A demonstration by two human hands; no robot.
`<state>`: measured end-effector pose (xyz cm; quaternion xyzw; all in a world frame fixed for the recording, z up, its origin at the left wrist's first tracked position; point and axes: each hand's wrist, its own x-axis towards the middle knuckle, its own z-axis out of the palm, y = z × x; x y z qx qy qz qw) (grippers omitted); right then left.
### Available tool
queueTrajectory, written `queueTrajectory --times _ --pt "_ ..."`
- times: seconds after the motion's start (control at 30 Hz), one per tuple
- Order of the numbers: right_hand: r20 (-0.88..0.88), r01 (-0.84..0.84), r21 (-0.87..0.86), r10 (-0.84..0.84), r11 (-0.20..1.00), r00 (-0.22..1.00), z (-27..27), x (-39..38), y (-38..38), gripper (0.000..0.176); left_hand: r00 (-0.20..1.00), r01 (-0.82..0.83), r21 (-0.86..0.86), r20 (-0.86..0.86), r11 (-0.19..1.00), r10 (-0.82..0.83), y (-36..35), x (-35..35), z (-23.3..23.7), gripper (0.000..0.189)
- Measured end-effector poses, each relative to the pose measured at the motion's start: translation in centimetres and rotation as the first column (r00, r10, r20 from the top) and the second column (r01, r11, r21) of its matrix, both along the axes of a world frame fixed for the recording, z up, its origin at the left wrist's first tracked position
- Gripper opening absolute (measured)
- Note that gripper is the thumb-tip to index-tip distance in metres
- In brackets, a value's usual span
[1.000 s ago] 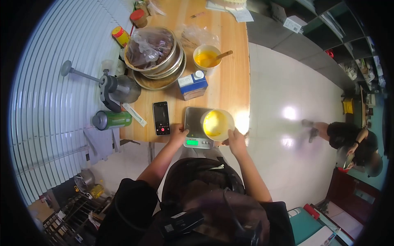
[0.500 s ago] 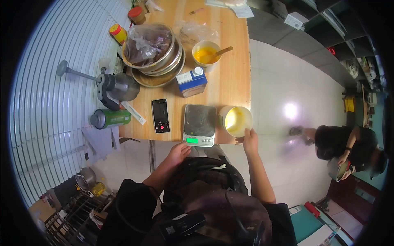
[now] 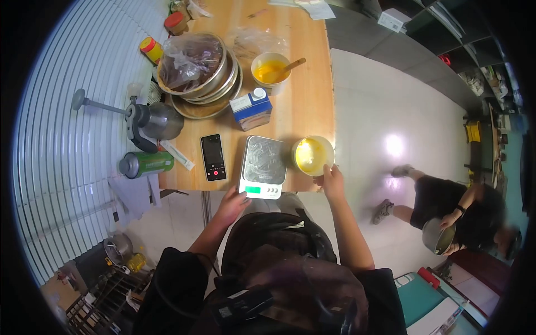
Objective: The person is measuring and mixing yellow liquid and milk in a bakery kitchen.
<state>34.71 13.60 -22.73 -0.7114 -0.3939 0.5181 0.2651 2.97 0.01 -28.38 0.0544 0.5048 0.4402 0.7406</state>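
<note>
My left hand (image 3: 230, 206) is closed on the front left corner of a white kitchen scale (image 3: 260, 191), whose green display is lit. The scale sits turned at a slight angle near the table's front edge, and its left side wall shows. On its right, my right hand (image 3: 333, 181) grips the rim of a white tub (image 3: 297, 158) with yellow residue inside. The tub leans, with its mouth towards me. A phone (image 3: 213, 157) lies left of the scale. Behind the scale stands a blue and white carton (image 3: 251, 111) with a white cap.
A second tub (image 3: 271, 88) holds yellow liquid and a wooden-handled utensil. Stacked metal bowls (image 3: 237, 92), a plastic bag on top, stand back left. A pump sprayer (image 3: 162, 120) and green canister (image 3: 153, 163) line the left edge. Another person (image 3: 441, 204) carries a pot at right.
The scale has turned slightly under my left hand, and its left side now shows. The tub leans a little differently in my right hand. At right, the other person has stepped towards the table.
</note>
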Motion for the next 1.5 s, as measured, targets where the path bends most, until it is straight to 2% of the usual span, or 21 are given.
queueTrajectory --times 0.17,0.27,0.37,0.47,0.53,0.57,0.67,0.77,0.8,0.83,0.9,1.0,1.1,1.23,1.27,1.3,1.33,1.37,1.4,1.43,1.5 --pt "-0.058 0.136 0.035 -0.134 0.990 0.989 1.1 0.1 -2.8 0.039 0.998 -0.015 -0.035 0.056 0.999 0.017 -0.9 -0.8 2.6 0.034" --pt "-0.029 -0.114 -0.063 0.112 0.991 0.993 1.8 0.5 -6.1 0.039 0.998 -0.021 -0.019 0.055 1.000 0.022 -0.9 -0.6 5.4 0.034" --pt "-0.277 -0.263 0.023 0.259 0.964 0.925 2.1 -2.1 -8.2 0.037 0.996 -0.036 0.025 0.087 0.999 0.034 -0.5 -0.4 8.0 0.034" --pt "-0.377 -0.264 -0.014 0.240 0.964 0.895 4.5 -3.5 -7.3 0.037 0.993 -0.048 0.081 0.107 0.996 0.039 0.5 -0.2 10.2 0.034" --pt "-0.045 -0.092 0.103 0.097 0.990 0.994 2.0 -1.6 -6.9 0.042 0.995 -0.046 0.080 0.097 0.996 0.038 0.7 -0.6 11.4 0.035" --pt "0.117 -0.016 0.180 -0.005 0.983 0.993 0.9 -0.7 -6.5 0.044 0.997 -0.040 0.092 0.071 0.995 0.034 0.8 -0.9 12.1 0.035" --pt "0.106 0.165 0.162 -0.183 0.973 0.977 0.5 0.6 -3.8 0.049 1.000 -0.006 0.126 0.010 0.992 0.005 0.4 -2.3 13.0 0.036" --pt "0.090 0.058 0.041 -0.061 0.997 0.994 0.1 0.5 -1.9 0.052 0.998 0.038 0.129 -0.053 0.991 -0.031 0.5 -3.2 14.0 0.036" --pt "0.069 0.027 0.011 -0.027 1.000 0.997 0.1 0.0 -1.4 0.051 0.996 0.081 0.136 -0.045 0.987 -0.076 0.0 -4.0 12.5 0.035" --pt "0.033 0.004 0.029 -0.005 1.000 0.999 -0.1 -0.1 -1.2 0.043 0.986 0.147 0.101 -0.099 0.984 -0.137 0.2 -4.0 12.9 0.035" --pt "0.098 0.003 0.029 -0.006 1.000 0.995 -0.7 0.1 -1.0 0.036 0.968 0.217 0.027 -0.137 0.976 -0.211 0.2 -3.7 12.0 0.036" --pt "0.246 0.005 0.088 -0.027 0.996 0.969 -1.3 1.5 -1.9 0.028 0.974 0.225 0.021 0.015 0.974 -0.225 0.2 -2.3 6.6 0.038" --pt "0.228 0.081 0.114 -0.105 0.990 0.968 0.3 3.9 -3.9 0.028 0.975 0.197 -0.010 0.103 0.980 -0.195 1.2 -0.6 0.4 0.051" --pt "0.175 0.227 0.128 -0.247 0.966 0.953 3.3 5.7 -6.1 0.027 0.996 0.074 -0.036 0.046 0.997 -0.072 2.4 1.8 -2.6 0.062" --pt "0.162 0.242 0.120 -0.260 0.963 0.952 3.6 6.3 -6.8 0.026 0.996 0.090 -0.037 0.007 0.995 -0.090 2.7 1.8 -2.9 0.061" --pt "0.149 0.259 0.111 -0.274 0.959 0.950 3.8 6.9 -7.2 0.025 0.976 0.121 -0.024 -0.179 0.992 -0.124 3.0 2.1 -3.5 0.060" --pt "0.132 0.278 0.105 -0.290 0.955 0.948 3.9 7.4 -7.6 0.025 0.919 0.157 -0.012 -0.363 0.987 -0.151 3.3 2.3 -3.8 0.060" --pt "0.097 0.300 0.102 -0.310 0.948 0.946 4.1 7.7 -7.9 0.024 0.715 0.281 0.093 -0.684 0.955 -0.143 3.1 2.3 -3.9 0.060" --pt "0.058 0.320 0.100 -0.326 0.942 0.943 4.4 7.9 -8.0 0.024 0.419 0.425 0.146 -0.907 0.893 -0.051 2.9 2.3 -3.2 0.059" --pt "0.018 0.338 0.096 -0.341 0.936 0.940 4.5 8.1 -8.1 0.023 0.080 0.569 0.132 -0.991 0.812 0.106 2.8 2.5 -2.0 0.059" --pt "0.038 0.337 0.075 -0.341 0.938 0.939 4.4 8.5 -8.3 0.023 0.029 0.707 0.032 -0.999 0.706 0.016 3.4 3.8 3.3 0.059"
